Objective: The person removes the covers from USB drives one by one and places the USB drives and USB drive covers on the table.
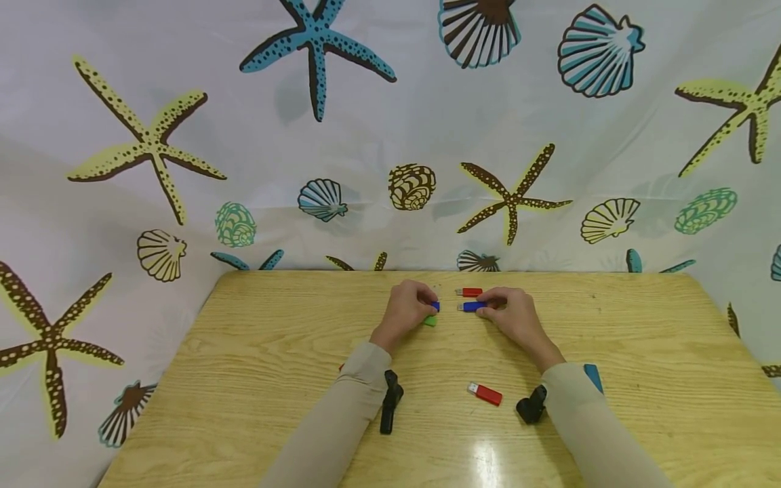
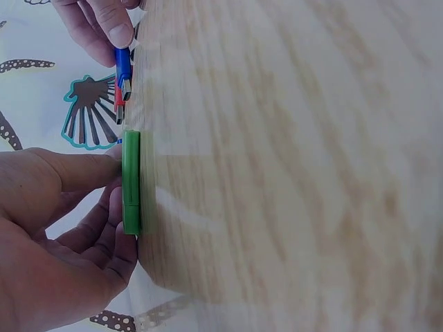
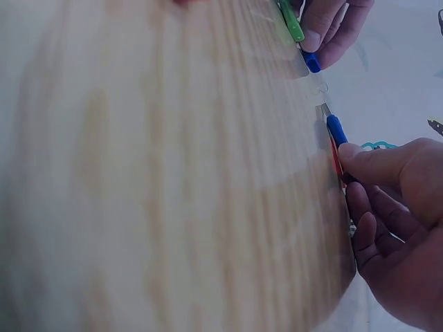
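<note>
My left hand (image 1: 405,312) pinches a small blue cap (image 3: 312,62) between thumb and fingers, its end facing the other hand. A green USB stick (image 2: 131,183) lies flat on the table right below those fingers. Across a short gap, my right hand (image 1: 515,315) pinches the rear of a blue USB stick (image 1: 472,307), its bare metal plug pointing left toward the cap. Just beyond it lies a red USB stick (image 1: 470,293), plug also to the left, partly behind the right fingers in the right wrist view.
Nearer on the wooden table (image 1: 262,379) lies another red USB stick (image 1: 486,394) with its plug bare. A blue object (image 1: 593,377) shows from behind the right sleeve, and a bit of red (image 1: 341,367) beside the left sleeve. A patterned cloth (image 1: 366,149) hangs behind the table.
</note>
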### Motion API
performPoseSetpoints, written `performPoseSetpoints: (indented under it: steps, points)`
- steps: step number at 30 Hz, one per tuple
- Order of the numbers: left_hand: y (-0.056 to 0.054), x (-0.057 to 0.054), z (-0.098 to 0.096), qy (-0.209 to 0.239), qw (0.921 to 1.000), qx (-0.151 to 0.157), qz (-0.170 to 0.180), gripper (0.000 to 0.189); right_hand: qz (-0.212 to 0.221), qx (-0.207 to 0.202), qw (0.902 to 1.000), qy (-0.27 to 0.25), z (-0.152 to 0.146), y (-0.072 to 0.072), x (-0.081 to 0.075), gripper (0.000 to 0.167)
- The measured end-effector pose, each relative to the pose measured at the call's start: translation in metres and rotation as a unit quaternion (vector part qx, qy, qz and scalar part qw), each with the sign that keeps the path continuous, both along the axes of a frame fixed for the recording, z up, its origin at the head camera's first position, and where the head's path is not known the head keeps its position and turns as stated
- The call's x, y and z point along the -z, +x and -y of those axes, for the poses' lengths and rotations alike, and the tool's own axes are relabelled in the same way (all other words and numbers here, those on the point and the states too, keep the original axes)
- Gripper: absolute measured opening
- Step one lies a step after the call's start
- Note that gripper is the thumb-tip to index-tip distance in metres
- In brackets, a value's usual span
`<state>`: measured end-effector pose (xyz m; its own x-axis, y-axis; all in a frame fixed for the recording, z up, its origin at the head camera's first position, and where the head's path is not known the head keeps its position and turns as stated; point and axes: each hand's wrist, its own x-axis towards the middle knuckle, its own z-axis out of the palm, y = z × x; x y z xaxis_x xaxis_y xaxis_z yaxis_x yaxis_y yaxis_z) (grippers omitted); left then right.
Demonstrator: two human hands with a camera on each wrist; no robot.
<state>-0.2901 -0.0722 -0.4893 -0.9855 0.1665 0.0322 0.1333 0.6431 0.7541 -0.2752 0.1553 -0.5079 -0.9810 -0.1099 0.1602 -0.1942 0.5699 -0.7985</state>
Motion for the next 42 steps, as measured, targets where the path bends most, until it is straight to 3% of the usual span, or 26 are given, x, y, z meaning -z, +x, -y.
performPoseSetpoints:
  steps: [11, 15, 25, 34, 42]
  points:
    - [-0.002, 0.004, 0.003, 0.007, 1.0000, 0.006, 0.000, 0.012, 0.006, 0.001, 1.0000, 0.002, 0.000, 0.000, 0.000, 0.016]
    - [0.000, -0.001, 0.006, 0.016, 0.9998, 0.015, 0.005, 0.013, 0.006, -0.002, 0.9999, -0.009, -0.002, 0.003, -0.001, 0.018]
    - [0.007, -0.007, 0.025, 0.017, 0.9989, 0.040, -0.018, 0.013, 0.005, -0.009, 0.9994, -0.034, -0.004, 0.016, -0.010, 0.021]
    - [0.010, -0.009, 0.042, 0.000, 0.9988, 0.046, 0.013, 0.019, -0.005, -0.024, 0.9979, -0.060, -0.003, 0.027, -0.009, 0.025]
    - [0.011, -0.006, 0.044, -0.019, 0.9974, 0.068, 0.009, 0.022, -0.012, -0.029, 0.9970, -0.071, 0.005, 0.040, -0.016, 0.026]
